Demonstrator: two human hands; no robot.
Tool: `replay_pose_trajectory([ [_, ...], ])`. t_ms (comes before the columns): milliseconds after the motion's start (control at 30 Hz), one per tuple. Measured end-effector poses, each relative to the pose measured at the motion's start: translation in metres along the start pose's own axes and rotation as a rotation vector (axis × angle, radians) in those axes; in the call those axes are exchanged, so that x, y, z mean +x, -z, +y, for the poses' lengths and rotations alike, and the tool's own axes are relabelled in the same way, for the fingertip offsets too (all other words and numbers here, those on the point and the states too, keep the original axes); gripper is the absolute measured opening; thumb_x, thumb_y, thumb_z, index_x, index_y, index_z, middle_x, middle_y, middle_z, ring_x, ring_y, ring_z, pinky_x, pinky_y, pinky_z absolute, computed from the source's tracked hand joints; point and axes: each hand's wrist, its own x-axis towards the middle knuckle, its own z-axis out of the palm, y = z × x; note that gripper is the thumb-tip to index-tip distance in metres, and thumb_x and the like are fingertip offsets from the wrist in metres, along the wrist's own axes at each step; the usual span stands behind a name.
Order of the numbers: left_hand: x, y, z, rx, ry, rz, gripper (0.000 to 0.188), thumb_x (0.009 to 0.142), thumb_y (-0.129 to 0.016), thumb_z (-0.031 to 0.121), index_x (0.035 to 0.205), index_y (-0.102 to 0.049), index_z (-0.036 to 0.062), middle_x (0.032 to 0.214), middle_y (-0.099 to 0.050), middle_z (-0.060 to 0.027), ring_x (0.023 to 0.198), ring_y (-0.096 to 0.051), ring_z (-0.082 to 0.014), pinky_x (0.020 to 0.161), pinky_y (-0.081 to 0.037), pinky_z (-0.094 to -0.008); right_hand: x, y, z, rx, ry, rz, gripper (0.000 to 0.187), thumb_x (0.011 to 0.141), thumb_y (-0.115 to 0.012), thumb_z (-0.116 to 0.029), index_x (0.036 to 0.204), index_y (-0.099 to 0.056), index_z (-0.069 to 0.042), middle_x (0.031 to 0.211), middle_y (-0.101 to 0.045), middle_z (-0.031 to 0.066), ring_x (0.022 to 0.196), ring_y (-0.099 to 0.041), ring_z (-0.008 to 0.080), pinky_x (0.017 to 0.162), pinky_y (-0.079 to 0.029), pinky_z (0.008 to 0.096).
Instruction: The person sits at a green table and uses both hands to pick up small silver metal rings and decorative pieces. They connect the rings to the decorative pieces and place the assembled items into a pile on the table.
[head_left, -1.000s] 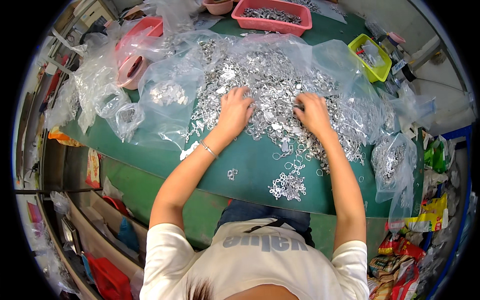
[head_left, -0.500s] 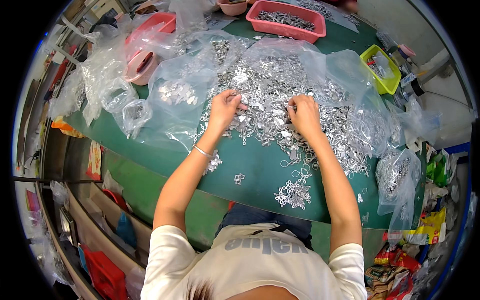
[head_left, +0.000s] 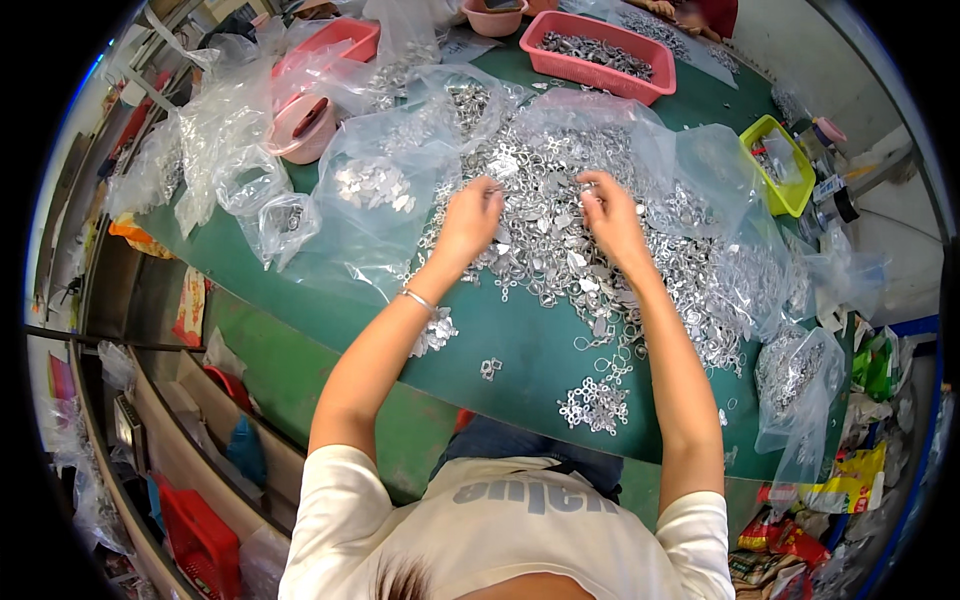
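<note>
A wide heap of small silver metal pieces (head_left: 550, 225), with rings, linked loops and flat leaf-like bits, covers the middle of the green table (head_left: 480, 335). Over its left part is my left hand (head_left: 472, 222), fingers curled in toward the thumb; whatever they pinch is too small to make out. My right hand (head_left: 613, 225) hovers above the heap's right part. Its index finger and thumb stand apart, and I see nothing between them. Closer to me lie a cluster of linked loop pieces (head_left: 595, 405), a little pile of flat bits (head_left: 434, 332) and one small piece (head_left: 490, 369).
Clear plastic sheets (head_left: 360, 235) flank the heap. Beyond it stand a pink basket (head_left: 600, 85) of metal parts, a pink bowl (head_left: 300, 135) and a yellow-green basket (head_left: 785, 190). A filled plastic bag (head_left: 795, 375) lies at right. Another person's hands (head_left: 690, 20) show at the far edge.
The view has shifted slightly. My right index finger and thumb have spread from a pinch. My hands have drawn slightly nearer each other, and another person's hands have come into view.
</note>
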Motion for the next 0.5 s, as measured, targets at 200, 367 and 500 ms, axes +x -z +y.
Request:
replay_pose_trajectory([
  [200,0.013,-0.007,0.009,-0.208,0.133,0.043,0.021,0.091,-0.055,0.003,0.108,-0.057,-0.0080,0.076,-0.066,-0.0076,0.066,-0.060,-0.0105,0.061,-0.049,-0.0242,0.007,-0.039,-0.010,-0.740,0.477,-0.203,0.017,0.082,-0.061,-0.008,0.098,-0.065,-0.011,0.090,-0.060,0.0126,0.088,-0.061,0.0322,0.079,-0.046,0.0449],
  [367,-0.003,0.007,0.004,-0.324,0.198,-0.050,0.023,0.092,-0.054,0.003,0.111,-0.055,-0.0093,0.079,-0.066,-0.0072,0.066,-0.059,-0.0087,0.060,-0.048,-0.0221,0.002,-0.018,-0.003,-0.513,0.441,-0.133,0.014,0.085,-0.059,-0.008,0.098,-0.061,-0.006,0.090,-0.059,0.0149,0.088,-0.060,0.0343,0.078,-0.047,0.0439],
  [500,-0.013,0.009,0.010,-0.446,0.249,-0.103,0.024,0.092,-0.054,0.003,0.113,-0.053,-0.0090,0.078,-0.067,-0.0073,0.066,-0.059,-0.0089,0.061,-0.048,-0.0227,0.006,-0.012,0.005,-0.280,0.333,0.008,0.015,0.087,-0.057,-0.009,0.101,-0.056,-0.002,0.092,-0.059,0.0161,0.088,-0.058,0.0380,0.077,-0.047,0.0436],
])
